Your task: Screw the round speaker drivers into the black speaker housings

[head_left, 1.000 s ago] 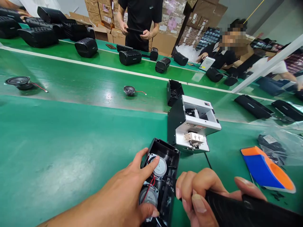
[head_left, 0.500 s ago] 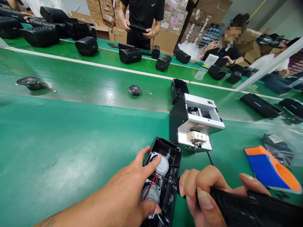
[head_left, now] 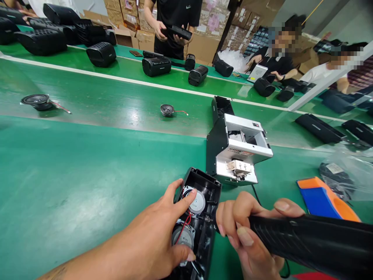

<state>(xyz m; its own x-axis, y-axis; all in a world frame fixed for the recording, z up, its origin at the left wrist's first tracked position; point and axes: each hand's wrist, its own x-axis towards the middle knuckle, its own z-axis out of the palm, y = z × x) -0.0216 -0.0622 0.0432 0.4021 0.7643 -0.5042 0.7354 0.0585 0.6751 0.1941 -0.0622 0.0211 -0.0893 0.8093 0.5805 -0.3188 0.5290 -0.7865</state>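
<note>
An open black speaker housing [head_left: 208, 194] lies on the green bench, with two round silver-backed drivers and red wires inside. My left hand [head_left: 163, 229] grips its left side, the fingers over the upper driver [head_left: 197, 202] and the thumb by the lower driver [head_left: 182, 236]. At the housing's right edge, my right hand [head_left: 250, 229] is wrapped round a black cylindrical tool [head_left: 314, 241], whose tip reaches over the housing. Behind the housing stands a silver and black machine [head_left: 239, 149].
Two loose drivers [head_left: 167, 110] [head_left: 37, 101] sit on the belt beyond the bench. A blue and orange tray [head_left: 320, 198] and a plastic bag [head_left: 346, 175] lie at right. Across the belt, a person [head_left: 177, 23] holds a black part among several black speakers [head_left: 157, 66].
The black tool in my right hand has swung up to a flatter angle and now covers part of the tray. My left hand remains on the housing. The person opposite has tilted the black part.
</note>
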